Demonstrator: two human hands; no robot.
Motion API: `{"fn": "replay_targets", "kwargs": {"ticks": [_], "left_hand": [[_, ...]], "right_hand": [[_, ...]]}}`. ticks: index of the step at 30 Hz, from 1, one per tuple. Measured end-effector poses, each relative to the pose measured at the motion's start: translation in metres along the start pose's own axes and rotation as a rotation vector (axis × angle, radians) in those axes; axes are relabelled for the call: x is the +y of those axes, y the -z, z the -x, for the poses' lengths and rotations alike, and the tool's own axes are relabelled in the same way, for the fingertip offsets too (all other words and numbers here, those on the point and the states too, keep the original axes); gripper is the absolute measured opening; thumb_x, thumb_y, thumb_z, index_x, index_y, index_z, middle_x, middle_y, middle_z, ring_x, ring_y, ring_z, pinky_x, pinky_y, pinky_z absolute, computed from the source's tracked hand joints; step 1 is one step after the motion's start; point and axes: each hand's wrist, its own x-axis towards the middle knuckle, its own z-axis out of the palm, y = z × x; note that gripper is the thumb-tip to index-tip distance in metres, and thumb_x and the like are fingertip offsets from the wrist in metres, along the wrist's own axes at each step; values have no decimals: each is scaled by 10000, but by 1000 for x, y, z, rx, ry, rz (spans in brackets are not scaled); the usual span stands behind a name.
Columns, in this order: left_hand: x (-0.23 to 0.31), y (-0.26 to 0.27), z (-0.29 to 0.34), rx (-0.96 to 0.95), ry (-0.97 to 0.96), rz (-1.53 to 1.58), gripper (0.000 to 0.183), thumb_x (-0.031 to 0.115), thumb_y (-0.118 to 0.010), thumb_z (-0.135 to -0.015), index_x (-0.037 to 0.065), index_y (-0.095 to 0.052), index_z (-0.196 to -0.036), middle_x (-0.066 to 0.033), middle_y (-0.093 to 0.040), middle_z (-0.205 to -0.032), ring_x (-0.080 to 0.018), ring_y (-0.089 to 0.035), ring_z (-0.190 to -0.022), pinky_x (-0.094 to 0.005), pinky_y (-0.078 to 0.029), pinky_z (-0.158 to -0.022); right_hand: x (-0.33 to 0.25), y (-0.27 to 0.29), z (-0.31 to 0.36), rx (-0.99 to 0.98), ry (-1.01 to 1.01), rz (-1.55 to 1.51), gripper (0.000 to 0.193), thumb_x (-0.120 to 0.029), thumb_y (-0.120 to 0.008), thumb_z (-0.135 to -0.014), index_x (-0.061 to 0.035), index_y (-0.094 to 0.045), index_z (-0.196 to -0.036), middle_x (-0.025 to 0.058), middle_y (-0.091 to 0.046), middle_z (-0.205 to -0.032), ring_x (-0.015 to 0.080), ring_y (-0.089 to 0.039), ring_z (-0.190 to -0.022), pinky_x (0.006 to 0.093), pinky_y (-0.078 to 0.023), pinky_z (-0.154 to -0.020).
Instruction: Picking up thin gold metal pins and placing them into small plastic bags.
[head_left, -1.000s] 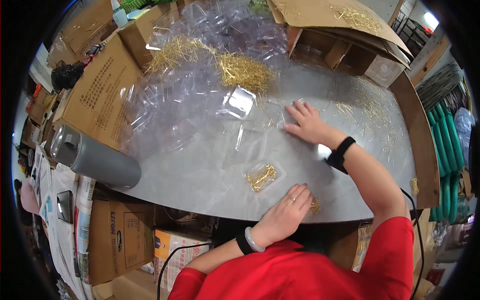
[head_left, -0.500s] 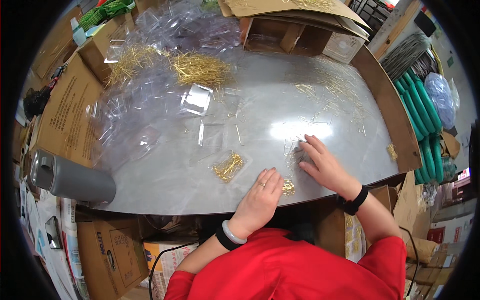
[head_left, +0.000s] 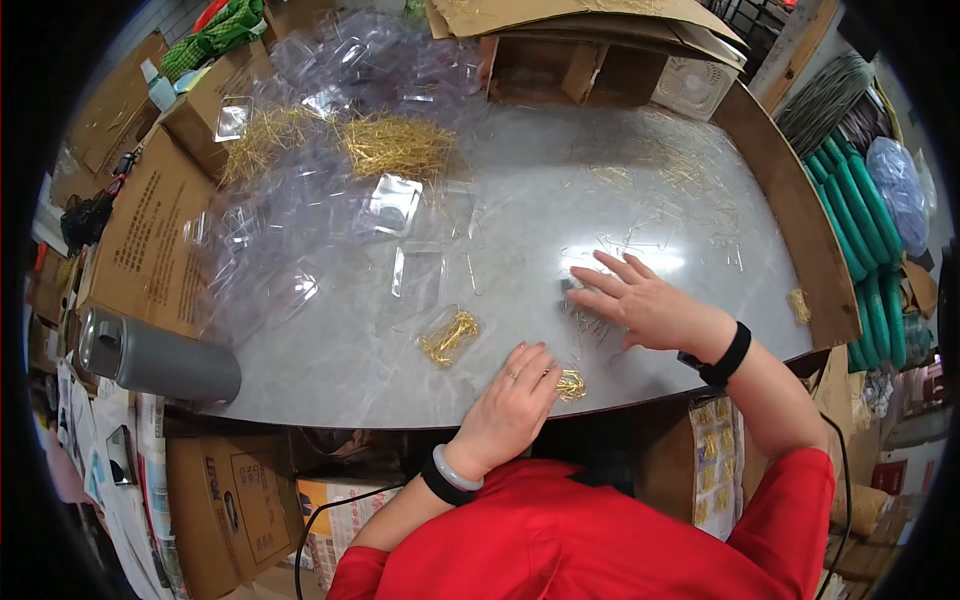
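My left hand (head_left: 508, 402) lies at the table's near edge, its fingers stretched out side by side. Its fingertips rest against a small bunch of gold wire hooks (head_left: 571, 386). Farther right, my right hand (head_left: 655, 312) is spread over a few loose wire hooks (head_left: 592, 322), partly hiding them; no hook shows in its grip. Left of these, a clear plastic tray holding a bundle of gold hooks (head_left: 450, 338) lies on the table. Beyond it is another clear plastic tray (head_left: 418, 274), with a single hook (head_left: 472, 275) beside it.
Clear plastic trays (head_left: 260, 240) are heaped on the left, with a pile of gold hooks (head_left: 397, 146) behind. More hooks (head_left: 680, 170) scatter toward the far right. A grey bottle (head_left: 160, 355) stands at the left edge. Cardboard (head_left: 800, 220) walls the right side.
My right hand has shifted slightly and its fingers are spread wider. My left hand has slid a little nearer to me, beside the same bunch of hooks. The whole view has tilted slightly.
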Motion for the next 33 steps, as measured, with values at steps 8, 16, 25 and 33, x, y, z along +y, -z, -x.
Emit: {"fn": "replay_targets", "kwargs": {"ticks": [8, 16, 25, 33], "left_hand": [[5, 3, -6, 14, 34, -21, 437, 72, -704, -890, -52, -572, -1287, -212, -518, -1338, -418, -488, -1332, -524, -405, -1148], [4, 4, -7, -80, 92, -90, 651, 112, -679, -913, -70, -409, -1476, -252, -397, -1517, -443, -322, -1466, -569, -276, -1204], [7, 0, -11, -169, 88, -226, 559, 190, -576, -985, -36, -441, -1478, -207, -435, -1523, -412, -345, -1460, -553, -246, -1215], [9, 1, -12, -178, 86, -254, 556, 204, -574, -991, -39, -447, -1475, -204, -433, -1524, -399, -350, -1459, -547, -244, -1218]], "right_hand": [[-1, -22, -21, 67, -85, -368, 570, -165, -849, -734, -91, -633, -1255, 107, -601, -1204, 344, -587, -1133, 434, -504, -971], [-46, -17, 11, 290, -347, -549, 271, -108, -725, -874, -27, -654, -1122, 158, -616, -1110, 366, -607, -1044, 432, -512, -883], [-66, -31, 59, 190, -498, -534, 152, -171, -689, -908, -47, -652, -987, 155, -636, -959, 379, -649, -887, 459, -530, -761], [-55, -34, 28, 322, -486, -449, 144, -146, -702, -897, -52, -676, -1003, 139, -632, -966, 370, -637, -916, 448, -534, -788]]}}
